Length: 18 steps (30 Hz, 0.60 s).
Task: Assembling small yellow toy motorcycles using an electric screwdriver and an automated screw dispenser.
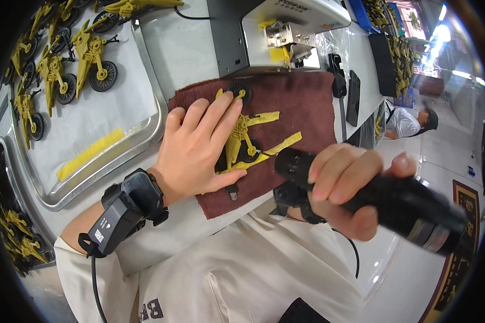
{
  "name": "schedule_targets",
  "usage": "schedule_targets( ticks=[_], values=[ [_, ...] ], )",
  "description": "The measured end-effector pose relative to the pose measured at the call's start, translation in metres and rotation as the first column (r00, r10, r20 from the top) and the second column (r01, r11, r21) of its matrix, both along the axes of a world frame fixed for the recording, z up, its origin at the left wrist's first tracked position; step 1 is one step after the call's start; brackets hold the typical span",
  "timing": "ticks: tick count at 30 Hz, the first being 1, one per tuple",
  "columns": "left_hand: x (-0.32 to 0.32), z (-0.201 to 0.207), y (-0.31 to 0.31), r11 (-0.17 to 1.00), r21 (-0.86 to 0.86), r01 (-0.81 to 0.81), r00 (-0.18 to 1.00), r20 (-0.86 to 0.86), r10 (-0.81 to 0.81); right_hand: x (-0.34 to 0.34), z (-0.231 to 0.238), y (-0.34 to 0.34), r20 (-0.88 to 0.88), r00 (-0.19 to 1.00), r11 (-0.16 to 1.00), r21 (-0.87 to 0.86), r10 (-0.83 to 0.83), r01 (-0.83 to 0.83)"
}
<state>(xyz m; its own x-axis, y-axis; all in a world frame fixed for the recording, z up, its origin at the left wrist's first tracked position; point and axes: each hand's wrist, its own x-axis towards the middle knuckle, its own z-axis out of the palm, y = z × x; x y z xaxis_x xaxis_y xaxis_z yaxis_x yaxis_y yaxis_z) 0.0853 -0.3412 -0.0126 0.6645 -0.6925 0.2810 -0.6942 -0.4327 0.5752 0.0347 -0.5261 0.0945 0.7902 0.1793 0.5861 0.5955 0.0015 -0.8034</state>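
Note:
On a maroon cloth [307,102] lies a yellow toy motorcycle [235,141] with black wheels, two yellow strips [286,144] sticking out to its right. My left hand [196,141] holds it down, fingertips near its far wheel [239,93] and thumb across its near end, covering much of its left side. My right hand [347,185] is wrapped round a thick black electric screwdriver [409,212]. The tool's thin bit reaches the toy's near wheel [249,150]; whether it sits in a screw I cannot tell. A small dark piece with a silvery end [232,192] lies below my thumb.
A metal tray [155,121] at the left holds several such motorcycles and a yellow strip [90,153]; another tray [16,172] stands nearer. Behind the cloth is a grey machine [229,43]. Flat black objects [353,97] lie at right. A person [407,123] is farther off.

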Motion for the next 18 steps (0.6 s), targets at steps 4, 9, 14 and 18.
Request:
schedule_targets(
  ticks=[4,9,14,18],
  values=[
    [-0.002,-0.006,0.001,1.0,0.014,-0.017,1.0,-0.026,0.018,-0.014,-0.017,0.002,0.017,0.999,0.999,-0.026,-0.027,0.028],
    [-0.002,-0.006,0.0,1.0,0.015,-0.016,0.999,-0.03,0.016,-0.017,-0.031,0.0,0.02,0.993,0.991,0.069,-0.117,0.116],
    [-0.004,-0.003,-0.001,1.0,0.013,-0.004,1.0,-0.027,0.004,-0.021,-0.024,0.004,-0.056,0.98,0.965,0.173,-0.189,0.196],
    [-0.006,-0.007,-0.001,1.0,0.018,-0.012,0.999,-0.034,0.013,-0.026,-0.022,0.006,0.009,0.979,0.949,0.248,-0.203,0.194]
  ],
)
